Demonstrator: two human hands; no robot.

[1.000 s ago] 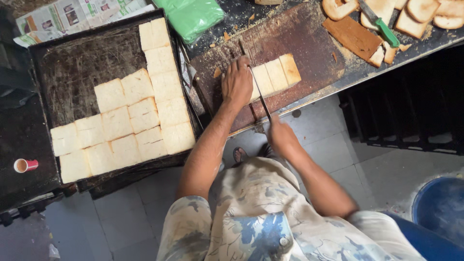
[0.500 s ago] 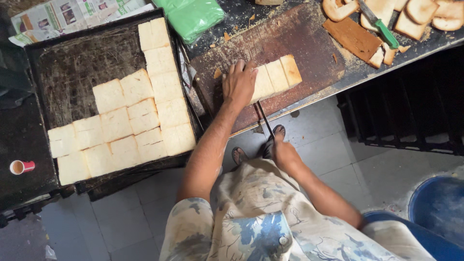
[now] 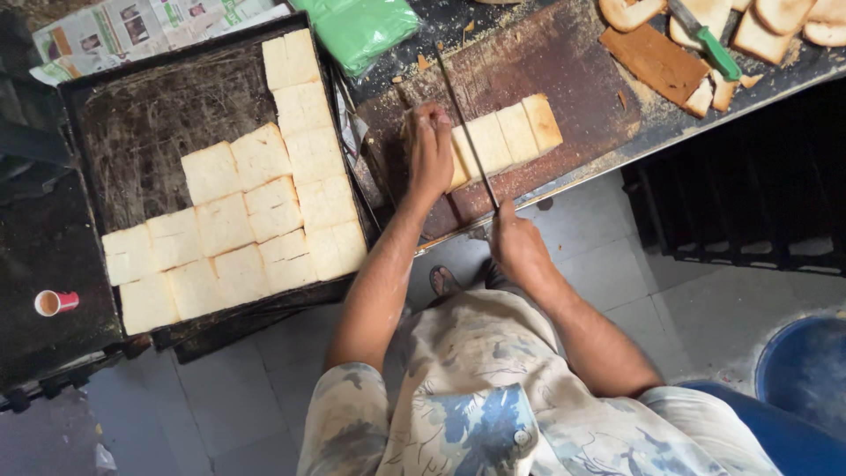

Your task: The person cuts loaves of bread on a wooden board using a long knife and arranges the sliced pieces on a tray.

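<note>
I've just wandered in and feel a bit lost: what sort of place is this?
Probably a small bakery or bread workshop. A big dark baking tray holds rows of pale bread squares, the right hand draws a long knife through a loaf steadied by the left hand, and crumbs litter the worn bench.

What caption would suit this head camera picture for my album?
Left hand steadies a bread loaf while the right hand slices it with a long knife.

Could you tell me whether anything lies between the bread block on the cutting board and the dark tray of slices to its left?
Nothing solid blocks it. Between the bread block and the tray lie only the left hand, resting on the block's end, bare board and some paper scraps.
</note>
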